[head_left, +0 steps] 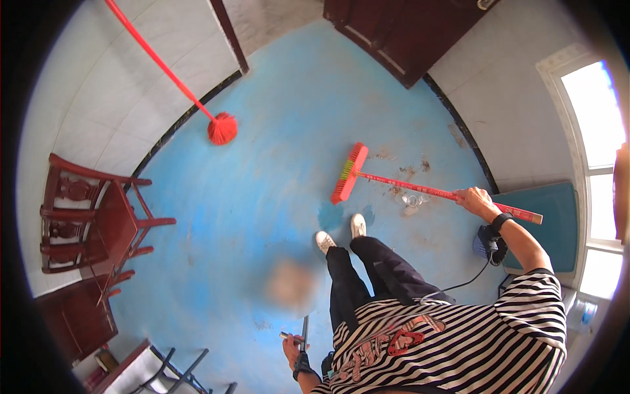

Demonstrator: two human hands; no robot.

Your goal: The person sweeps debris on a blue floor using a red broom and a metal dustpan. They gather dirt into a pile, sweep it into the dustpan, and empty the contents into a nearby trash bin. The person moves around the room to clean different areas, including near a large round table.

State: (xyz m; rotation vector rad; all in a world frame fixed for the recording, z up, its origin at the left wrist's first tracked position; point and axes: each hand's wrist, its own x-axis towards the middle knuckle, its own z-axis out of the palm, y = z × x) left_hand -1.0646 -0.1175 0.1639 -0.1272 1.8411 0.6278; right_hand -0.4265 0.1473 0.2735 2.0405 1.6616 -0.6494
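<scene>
My right hand (478,202) is wrapped round the red handle of a broom (407,185), close to the handle's end. The broom's head, red with yellow-green bristles in its middle, lies on the blue floor ahead of my shoes. Bits of brown dirt (425,164) and a clear crumpled piece of plastic (412,200) lie beside the handle. Low in the view, my left hand (292,349) is closed on a thin grey rod (305,328) with a short crosspiece. The rod's far end runs toward a blurred tan patch (291,284), which I cannot make out.
A second red broom (222,129) leans by the left wall. Dark red wooden chairs (108,210) line that side, with a table (141,368) nearer. A dark red door (400,39) stands ahead. To my right are a blue-green panel (545,217), a blue basket (484,243) and a window.
</scene>
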